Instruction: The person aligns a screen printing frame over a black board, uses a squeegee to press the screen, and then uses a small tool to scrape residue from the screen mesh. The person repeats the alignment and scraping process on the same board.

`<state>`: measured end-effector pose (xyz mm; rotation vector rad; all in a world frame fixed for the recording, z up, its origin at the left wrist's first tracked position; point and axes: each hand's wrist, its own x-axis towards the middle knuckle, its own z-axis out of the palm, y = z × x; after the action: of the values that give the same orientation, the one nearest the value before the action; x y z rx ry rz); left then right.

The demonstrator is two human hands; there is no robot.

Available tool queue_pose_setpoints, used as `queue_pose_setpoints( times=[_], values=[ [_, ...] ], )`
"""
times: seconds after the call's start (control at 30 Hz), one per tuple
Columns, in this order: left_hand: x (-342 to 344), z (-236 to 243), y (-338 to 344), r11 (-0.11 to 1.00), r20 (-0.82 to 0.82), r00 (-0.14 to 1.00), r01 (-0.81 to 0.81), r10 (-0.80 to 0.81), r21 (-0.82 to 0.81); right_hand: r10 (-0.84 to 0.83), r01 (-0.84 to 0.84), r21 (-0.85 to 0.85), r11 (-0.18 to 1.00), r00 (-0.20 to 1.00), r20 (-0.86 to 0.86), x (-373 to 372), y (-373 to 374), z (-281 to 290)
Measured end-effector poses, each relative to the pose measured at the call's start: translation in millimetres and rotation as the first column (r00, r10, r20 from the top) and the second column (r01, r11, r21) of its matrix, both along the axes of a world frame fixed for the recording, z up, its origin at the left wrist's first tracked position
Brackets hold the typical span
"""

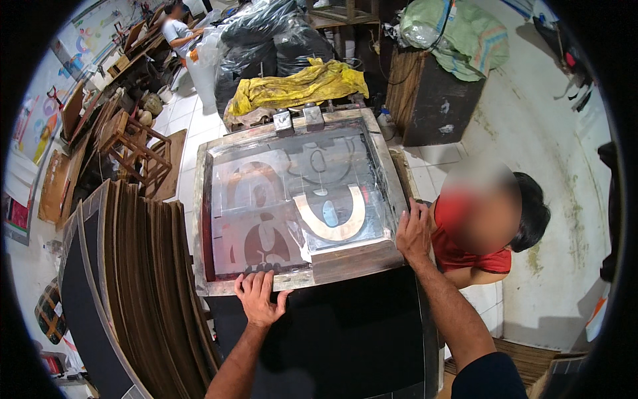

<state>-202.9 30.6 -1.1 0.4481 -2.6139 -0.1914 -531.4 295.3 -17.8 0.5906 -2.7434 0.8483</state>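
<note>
A framed printing screen (pixel 252 186) with several cut-out shapes, one a pale U-shaped band (pixel 332 226), lies tilted slightly over a black board (pixel 332 332), with metal clamps (pixel 312 116) at its far edge. My left hand (pixel 262 296) grips the near edge of the frame, fingertips over the rim and thumb out to the side. Farther right, my right hand (pixel 413 233) holds the frame's right edge with bent fingers. A strip of dark material (pixel 352 263) covers part of the near right of the screen. What lies beneath the screen is partly hidden.
A person in red (pixel 468 263) is close at my right. Stacked boards (pixel 146 279) stand at left beside a wooden stool (pixel 129 136). Yellow cloth (pixel 292 86), black bags (pixel 266 46) and a green sack (pixel 452 36) are beyond. Another person (pixel 178 36) is at the back left.
</note>
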Motion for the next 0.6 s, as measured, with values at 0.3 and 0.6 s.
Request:
queue_pose_setpoints(
  times=[0.3, 0.6],
  values=[
    [-0.3, 0.4, 0.7, 1.0, -0.008, 1.0, -0.005, 0.005, -0.013, -0.031, 0.032, 0.038, 0.999, 0.999, -0.04, 4.5, -1.1, 6.7],
    [-0.7, 0.2, 1.4, 1.0, -0.011, 1.0, -0.002, 0.002, -0.017, -0.047, 0.046, -0.037, 0.998, 0.998, -0.035, 1.3, -1.5, -1.7]
  ],
)
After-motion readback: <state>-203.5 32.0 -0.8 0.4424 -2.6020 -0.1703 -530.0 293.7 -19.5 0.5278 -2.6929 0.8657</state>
